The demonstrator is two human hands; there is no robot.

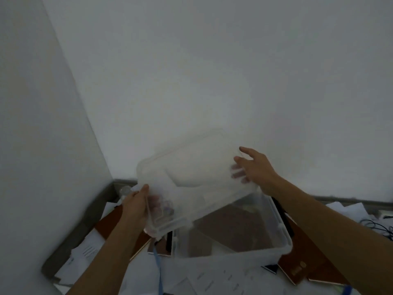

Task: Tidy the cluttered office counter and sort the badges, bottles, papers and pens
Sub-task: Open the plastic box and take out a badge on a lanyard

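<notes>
A clear plastic lid (191, 177) is held tilted in the air above an open clear plastic bin (276, 226). My left hand (136, 207) grips the lid's near left corner. My right hand (255, 169) holds the lid's far right edge, fingers behind the plastic. The bin stands on the counter on top of brown folders (302, 248) and loose white papers (212, 277). A blue lanyard (158, 269) runs out from under the bin toward me. A clear bottle (125, 191) shows behind my left hand, partly hidden.
White walls meet in a corner at the left. The counter's grey raised edge (70, 237) runs along the left and back. More papers (348, 211) and dark cables (374, 226) lie at the right.
</notes>
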